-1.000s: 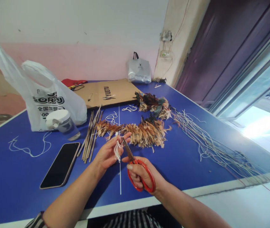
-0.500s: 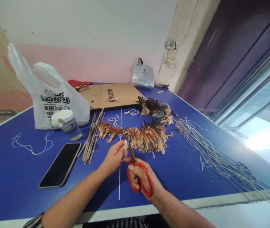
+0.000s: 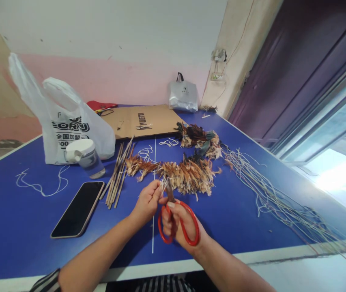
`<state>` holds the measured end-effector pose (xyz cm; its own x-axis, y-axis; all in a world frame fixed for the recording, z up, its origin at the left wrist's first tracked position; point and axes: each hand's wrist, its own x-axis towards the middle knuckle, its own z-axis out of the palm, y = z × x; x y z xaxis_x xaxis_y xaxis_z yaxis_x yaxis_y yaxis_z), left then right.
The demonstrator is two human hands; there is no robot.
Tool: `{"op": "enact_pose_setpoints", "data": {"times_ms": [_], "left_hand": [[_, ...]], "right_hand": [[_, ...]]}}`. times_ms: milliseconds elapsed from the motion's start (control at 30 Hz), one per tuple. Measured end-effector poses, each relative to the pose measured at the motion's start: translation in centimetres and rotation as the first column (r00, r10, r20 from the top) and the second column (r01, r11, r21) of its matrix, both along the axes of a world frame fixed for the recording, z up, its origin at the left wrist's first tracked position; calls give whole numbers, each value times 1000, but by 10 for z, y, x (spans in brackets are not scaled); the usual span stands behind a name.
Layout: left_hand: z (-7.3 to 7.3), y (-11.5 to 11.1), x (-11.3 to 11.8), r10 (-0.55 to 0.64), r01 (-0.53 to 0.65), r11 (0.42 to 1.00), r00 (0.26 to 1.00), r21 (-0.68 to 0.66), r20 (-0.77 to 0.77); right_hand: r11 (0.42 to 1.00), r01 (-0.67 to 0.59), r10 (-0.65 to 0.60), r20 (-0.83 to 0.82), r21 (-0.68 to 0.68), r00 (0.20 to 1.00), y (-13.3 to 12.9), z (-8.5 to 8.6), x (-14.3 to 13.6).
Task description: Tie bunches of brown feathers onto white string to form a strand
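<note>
My right hand is closed around the red-handled scissors, whose blades point up and away from me. The handles stand apart. Close by on the left, my left hand pinches a small bunch of white string between thumb and fingers. The blades are at this string; whether they are cutting into it is too small to tell. Just beyond both hands lies a row of brown and tan feathers, with a darker feather bunch behind it.
Left of my hands lie thin wooden sticks, a phone, a lidded cup and a white plastic bag. Long loose cords spread over the right side. Flat cardboard and a silver bag are at the back.
The scissors' handles have spread wider apart in my right hand. The blades have shifted slightly at the string. My left hand keeps its pinch in nearly the same place.
</note>
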<state>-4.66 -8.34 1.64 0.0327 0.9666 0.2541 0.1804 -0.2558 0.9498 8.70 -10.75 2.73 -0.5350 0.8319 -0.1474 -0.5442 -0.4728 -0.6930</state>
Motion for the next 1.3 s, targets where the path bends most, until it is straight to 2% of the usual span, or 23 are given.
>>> {"op": "enact_pose_setpoints", "data": {"times_ms": [100, 167, 233, 300, 400, 533, 633, 733, 933, 1000, 1033, 1067, 1133, 1167, 1200, 1267, 1300], "left_hand": [[-3, -2, 3, -62, 62, 998, 998, -5, 13], [-3, -1, 4, -92, 96, 994, 991, -41, 92], [-2, 4, 2, -86, 110, 990, 967, -93, 238], [1, 10, -3, -66, 125, 983, 921, -132, 385], [5, 16, -9, -89, 210, 965, 828, -160, 553], [10, 17, -13, -110, 362, 914, 657, -184, 746], [10, 19, -15, -51, 358, 916, 550, -180, 834], [9, 22, -18, -13, 316, 932, 516, -176, 856], [11, 25, -20, -24, 308, 939, 508, -156, 861], [10, 27, -23, -26, 258, 954, 584, -155, 811], [10, 28, -26, -20, 205, 966, 662, -156, 749], [8, 30, -30, -2, 126, 981, 762, -145, 647], [4, 37, -40, 106, -99, 994, 942, -38, 318], [2, 40, -45, 201, -211, 974, 972, 82, 119], [-1, 43, -50, 311, -294, 928, 949, 229, -42], [-6, 49, -57, 444, -319, 842, 867, 435, -224], [-8, 50, -58, 453, -294, 830, 852, 474, -264]], "right_hand": [[998, 56, -60, -117, -36, 991, 18, 13, 14], [992, 130, -129, -96, -1, 987, 34, 20, 27], [965, 231, -238, 44, 123, 970, 47, 22, 37], [909, 298, -369, 228, 292, 901, 56, 21, 40], [841, 288, -469, 351, 459, 810, 57, 17, 28], [790, 215, -469, 339, 575, 816, 50, 15, 4], [801, 95, -395, 403, 591, 826, 48, 13, -4], [834, 38, -350, 473, 551, 809, 49, 6, -7], [908, 82, -287, 468, 411, 836, 53, -8, -18], [918, 100, -284, 460, 384, 841, 56, -9, -18], [917, 112, -294, 458, 384, 839, 59, -7, -16], [910, 124, -312, 457, 395, 833, 61, -4, -13], [886, 137, -357, 462, 443, 812, 69, 7, -6], [871, 137, -379, 469, 472, 798, 73, 13, -3], [857, 134, -398, 475, 498, 784, 77, 20, 1], [837, 124, -418, 477, 533, 773, 86, 34, 6], [827, 116, -422, 471, 550, 774, 90, 41, 8]]}}
